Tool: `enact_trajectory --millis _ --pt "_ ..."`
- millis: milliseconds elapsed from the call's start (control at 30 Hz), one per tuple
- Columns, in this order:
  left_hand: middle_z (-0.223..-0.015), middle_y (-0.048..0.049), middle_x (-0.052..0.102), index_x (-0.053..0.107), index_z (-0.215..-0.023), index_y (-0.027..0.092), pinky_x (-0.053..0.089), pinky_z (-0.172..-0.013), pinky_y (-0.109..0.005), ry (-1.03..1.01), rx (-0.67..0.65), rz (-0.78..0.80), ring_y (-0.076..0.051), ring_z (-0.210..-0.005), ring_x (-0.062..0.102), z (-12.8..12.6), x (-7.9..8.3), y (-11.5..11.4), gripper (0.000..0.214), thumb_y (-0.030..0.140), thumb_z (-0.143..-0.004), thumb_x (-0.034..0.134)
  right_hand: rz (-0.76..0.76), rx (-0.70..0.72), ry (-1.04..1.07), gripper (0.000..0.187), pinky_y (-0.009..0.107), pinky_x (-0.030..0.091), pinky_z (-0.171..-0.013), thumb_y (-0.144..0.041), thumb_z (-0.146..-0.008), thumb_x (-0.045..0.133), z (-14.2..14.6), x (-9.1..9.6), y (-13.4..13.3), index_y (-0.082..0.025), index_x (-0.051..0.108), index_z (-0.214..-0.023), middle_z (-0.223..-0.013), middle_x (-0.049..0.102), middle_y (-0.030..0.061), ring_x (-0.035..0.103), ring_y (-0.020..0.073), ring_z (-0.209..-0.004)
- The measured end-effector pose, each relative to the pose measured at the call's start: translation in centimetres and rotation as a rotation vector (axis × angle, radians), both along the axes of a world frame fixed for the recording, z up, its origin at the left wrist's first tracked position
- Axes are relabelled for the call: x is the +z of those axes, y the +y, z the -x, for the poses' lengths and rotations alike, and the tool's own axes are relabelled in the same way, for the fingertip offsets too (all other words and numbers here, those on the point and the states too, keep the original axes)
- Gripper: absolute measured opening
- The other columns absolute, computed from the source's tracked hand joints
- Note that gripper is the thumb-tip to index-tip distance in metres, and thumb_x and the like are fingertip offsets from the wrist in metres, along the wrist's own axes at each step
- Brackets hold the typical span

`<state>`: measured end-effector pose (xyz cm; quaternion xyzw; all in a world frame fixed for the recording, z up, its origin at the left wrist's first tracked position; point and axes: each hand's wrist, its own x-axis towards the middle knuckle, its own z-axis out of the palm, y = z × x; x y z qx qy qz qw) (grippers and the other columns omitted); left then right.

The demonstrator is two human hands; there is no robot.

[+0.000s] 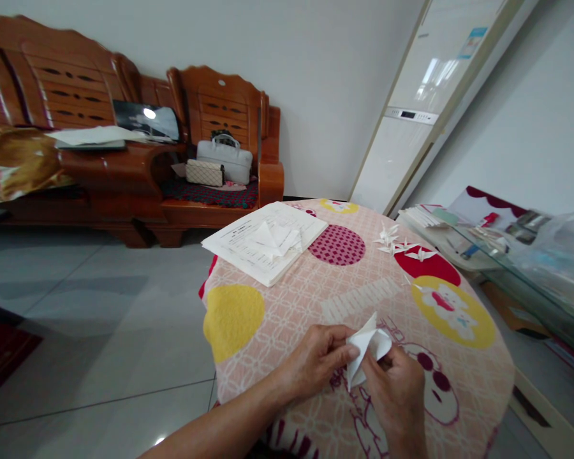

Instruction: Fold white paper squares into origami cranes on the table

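A partly folded piece of white paper (363,344) is held between both hands over the near part of the round table. My left hand (318,357) pinches its left side, thumb on top. On the other side, my right hand (397,386) grips the lower right of the paper, where a flap curls up. Several folded white paper cranes (404,247) lie farther back on the right. At the back left, a stack of printed sheets (239,248) bears some folded white paper (273,237).
A patterned cloth (287,319) covers the table. To the right stands a glass-topped table (521,280) with papers and a plastic bag (555,245). Wooden seats (224,95) holding bags line the wall, near a tall white air conditioner (406,115).
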<state>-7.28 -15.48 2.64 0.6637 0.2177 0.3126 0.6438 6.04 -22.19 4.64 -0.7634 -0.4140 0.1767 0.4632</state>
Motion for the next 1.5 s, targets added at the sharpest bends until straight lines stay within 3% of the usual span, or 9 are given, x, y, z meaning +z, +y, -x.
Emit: enact_trajectory --millis 233,433,567,667,767,900,1200,1400,1500 --pt "-0.067 -0.0046 0.060 0.072 -0.088 0.007 0.039 -0.051 -0.019 -0.073 -0.070 0.201 -0.010 -0.055 0.051 0.2 -0.4 0.3 0.040 0.046 -0.083 0.064 0.019 0.153 -0.082 0.030 0.024 0.043 -0.049 -0.046 -0.075 0.062 0.1 -0.1 -0.2 -0.017 0.068 -0.073 -0.057 0.066 0.0031 0.060 0.0179 -0.052" --pt "-0.057 -0.0036 0.060 0.070 -0.073 0.008 0.039 -0.047 -0.019 -0.157 0.090 0.316 -0.010 -0.048 0.052 -0.3 -0.5 0.3 0.040 0.048 -0.078 0.068 -0.029 0.202 -0.176 0.021 0.025 0.046 -0.056 -0.032 -0.076 0.060 0.4 -0.1 -0.1 -0.017 0.070 -0.085 -0.068 0.068 0.0038 0.062 0.0182 -0.060" --pt "-0.054 -0.0031 0.059 0.067 -0.066 0.008 0.039 -0.047 -0.019 -0.174 0.208 0.302 -0.010 -0.047 0.052 -0.2 -0.5 0.7 0.042 0.049 -0.076 0.069 -0.024 0.295 0.016 0.029 0.023 0.048 -0.052 -0.032 -0.077 0.062 0.5 0.7 -0.6 -0.016 0.070 -0.101 -0.070 0.068 0.0028 0.061 0.0163 -0.057" --pt "-0.057 -0.0036 0.061 0.069 -0.071 0.008 0.043 -0.050 -0.020 -0.217 0.217 0.329 -0.011 -0.049 0.054 0.1 -0.7 1.0 0.040 0.047 -0.079 0.067 -0.096 0.385 0.211 0.034 0.022 0.050 -0.052 -0.036 -0.082 0.061 0.5 1.6 -1.2 -0.016 0.069 -0.109 -0.076 0.070 0.0043 0.063 0.0161 -0.060" --pt "-0.058 -0.0041 0.063 0.069 -0.074 0.008 0.044 -0.051 -0.021 -0.255 0.189 0.360 -0.011 -0.049 0.055 0.2 -0.9 1.1 0.038 0.046 -0.080 0.067 -0.191 0.347 0.265 0.033 0.023 0.052 -0.056 -0.037 -0.085 0.058 0.7 1.9 -1.4 -0.016 0.072 -0.106 -0.080 0.072 0.0061 0.065 0.0173 -0.064" --pt "-0.059 -0.0052 0.064 0.069 -0.072 0.008 0.044 -0.051 -0.021 -0.249 0.186 0.335 -0.012 -0.050 0.056 0.2 -1.1 1.0 0.040 0.047 -0.080 0.067 -0.213 0.245 0.252 0.026 0.023 0.049 -0.051 -0.037 -0.082 0.062 0.8 1.5 -1.2 -0.017 0.076 -0.094 -0.069 0.069 0.0046 0.061 0.0161 -0.058" --pt "-0.054 -0.0022 0.059 0.066 -0.064 0.009 0.040 -0.050 -0.020 -0.199 0.239 0.220 -0.010 -0.048 0.051 0.2 -0.9 1.0 0.043 0.050 -0.078 0.067 -0.227 0.229 0.272 0.020 0.024 0.047 -0.049 -0.035 -0.077 0.067 0.7 1.2 -0.9 -0.017 0.076 -0.079 -0.063 0.066 0.0038 0.059 0.0157 -0.055" --pt "-0.057 -0.0030 0.059 0.063 -0.067 0.008 0.037 -0.049 -0.020 -0.108 0.223 0.168 -0.010 -0.050 0.052 -0.4 -1.1 1.1 0.043 0.048 -0.083 0.062 -0.196 0.183 0.553 0.025 0.022 0.042 -0.043 -0.040 -0.072 0.072 0.3 -0.2 0.3 -0.015 0.074 -0.075 -0.049 0.060 0.0011 0.052 0.0126 -0.045" --pt "-0.055 -0.0021 0.057 0.061 -0.064 0.009 0.036 -0.046 -0.019 -0.055 0.232 0.141 -0.010 -0.049 0.050 -0.6 -1.0 1.4 0.043 0.048 -0.082 0.063 -0.163 0.157 0.690 0.028 0.019 0.032 -0.036 -0.040 -0.070 0.074 -0.2 -1.4 0.9 -0.013 0.074 -0.075 -0.044 0.055 -0.0005 0.044 0.0090 -0.038"
